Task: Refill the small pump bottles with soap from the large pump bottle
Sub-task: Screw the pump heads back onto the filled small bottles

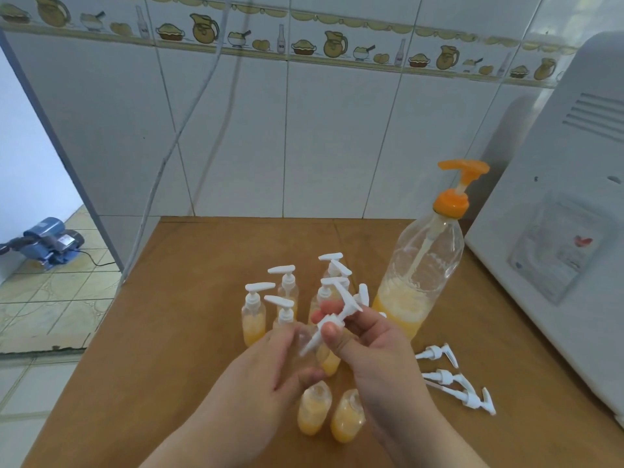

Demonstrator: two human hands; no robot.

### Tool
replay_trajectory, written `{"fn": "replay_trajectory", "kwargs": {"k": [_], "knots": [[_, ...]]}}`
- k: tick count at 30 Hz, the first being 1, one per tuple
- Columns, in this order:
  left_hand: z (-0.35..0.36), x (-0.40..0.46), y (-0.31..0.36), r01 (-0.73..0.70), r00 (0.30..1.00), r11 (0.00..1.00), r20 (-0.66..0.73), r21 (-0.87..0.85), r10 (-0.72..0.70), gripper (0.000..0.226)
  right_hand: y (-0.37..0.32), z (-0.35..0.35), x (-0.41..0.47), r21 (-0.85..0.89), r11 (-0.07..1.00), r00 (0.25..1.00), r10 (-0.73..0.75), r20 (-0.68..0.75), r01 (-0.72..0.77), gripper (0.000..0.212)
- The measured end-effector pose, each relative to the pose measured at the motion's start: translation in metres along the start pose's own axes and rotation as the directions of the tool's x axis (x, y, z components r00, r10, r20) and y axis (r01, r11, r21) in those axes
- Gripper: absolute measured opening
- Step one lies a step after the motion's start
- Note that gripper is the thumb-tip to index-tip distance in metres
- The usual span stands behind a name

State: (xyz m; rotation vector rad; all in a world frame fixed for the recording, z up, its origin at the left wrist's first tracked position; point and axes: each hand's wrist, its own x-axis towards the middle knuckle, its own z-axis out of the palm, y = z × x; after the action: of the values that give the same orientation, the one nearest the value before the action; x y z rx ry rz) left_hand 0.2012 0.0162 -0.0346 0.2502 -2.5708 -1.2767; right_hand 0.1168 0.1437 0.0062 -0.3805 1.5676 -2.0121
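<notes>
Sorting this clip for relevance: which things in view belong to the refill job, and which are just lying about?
Job: large pump bottle; capped small bottles; open small bottles; loose pumps; pump in right hand; left hand.
Lying about: white appliance; blue machine; hanging cables.

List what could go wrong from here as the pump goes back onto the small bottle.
1. The right hand pinches the white pump with its tube angled; it may miss the neck of the small bottle in the left hand and smear soap.
2. Two uncapped bottles stand right under the wrists; a bump could tip them.
3. The loose pumps lie near the table's right side.
</notes>
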Motion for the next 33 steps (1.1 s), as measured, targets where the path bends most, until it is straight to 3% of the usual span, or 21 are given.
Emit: {"fn": "replay_trajectory", "kwargs": {"k": [3, 5, 7, 9, 11, 14, 15, 17, 19, 21, 26, 29, 31, 33], "knots": [[0.005, -0.004, -0.004, -0.022, 0.990, 0.991, -0.136, 0.130, 0.040, 0.039, 0.005, 0.004, 0.000, -0.113, 0.993, 1.000, -0.015, 0.013, 0.017, 0.022], [0.007, -0.004, -0.015, 0.000, 0.982, 0.994, -0.187, 0.114, 0.021, 0.041, 0.004, -0.002, 0.001, -0.291, 0.956, 0.996, -0.014, 0.090, 0.040, 0.033], [0.008, 0.000, -0.033, 0.074, 0.958, 0.996, -0.283, 0.057, -0.055, 0.038, 0.003, -0.018, 0.004, -0.463, 0.884, 0.997, -0.043, 0.061, 0.066, 0.045], [0.006, 0.002, -0.052, 0.205, 0.915, 0.979, -0.353, -0.009, -0.195, 0.039, -0.003, -0.040, 0.004, -0.470, 0.875, 0.985, -0.164, -0.062, 0.116, 0.043], [0.005, 0.002, -0.069, 0.297, 0.884, 0.954, -0.364, -0.047, -0.293, 0.039, -0.008, -0.067, 0.004, -0.499, 0.853, 0.915, -0.313, -0.254, 0.154, 0.033], [0.007, -0.002, -0.085, 0.345, 0.874, 0.937, -0.347, -0.049, -0.339, 0.036, 0.001, -0.124, 0.010, -0.676, 0.735, 0.799, -0.379, -0.466, -0.045, 0.022], [0.009, -0.003, -0.088, 0.360, 0.872, 0.932, -0.342, -0.034, -0.349, 0.037, 0.009, -0.145, 0.012, -0.741, 0.647, 0.802, -0.339, -0.492, -0.180, 0.021], [0.015, -0.003, -0.095, 0.399, 0.863, 0.917, -0.331, -0.013, -0.381, 0.042, 0.029, -0.182, 0.014, -0.833, 0.344, 0.838, -0.184, -0.513, -0.434, 0.029], [0.020, -0.002, -0.098, 0.427, 0.852, 0.904, -0.323, -0.027, -0.412, 0.044, 0.048, -0.203, 0.014, -0.820, 0.067, 0.817, -0.077, -0.572, -0.568, 0.034], [0.023, 0.000, -0.100, 0.435, 0.839, 0.897, -0.329, -0.072, -0.433, 0.046, 0.061, -0.210, 0.010, -0.781, -0.058, 0.783, -0.032, -0.621, -0.622, 0.035], [0.026, -0.001, -0.100, 0.448, 0.832, 0.887, -0.310, -0.116, -0.460, 0.053, 0.076, -0.210, 0.002, -0.769, -0.060, 0.770, 0.011, -0.638, -0.636, 0.028], [0.033, -0.016, -0.098, 0.522, 0.777, 0.849, -0.364, -0.082, -0.513, 0.048, 0.076, -0.209, -0.002, -0.780, -0.090, 0.784, -0.016, -0.620, -0.619, 0.027], [0.044, -0.031, -0.096, 0.542, 0.754, 0.839, -0.417, -0.041, -0.508, 0.039, 0.068, -0.207, -0.005, -0.791, -0.034, 0.792, -0.034, -0.610, -0.611, 0.025], [0.056, -0.043, -0.094, 0.480, 0.816, 0.877, -0.357, -0.024, -0.456, 0.038, 0.055, -0.207, -0.008, -0.815, 0.055, 0.815, -0.024, -0.579, -0.577, 0.026]]}}
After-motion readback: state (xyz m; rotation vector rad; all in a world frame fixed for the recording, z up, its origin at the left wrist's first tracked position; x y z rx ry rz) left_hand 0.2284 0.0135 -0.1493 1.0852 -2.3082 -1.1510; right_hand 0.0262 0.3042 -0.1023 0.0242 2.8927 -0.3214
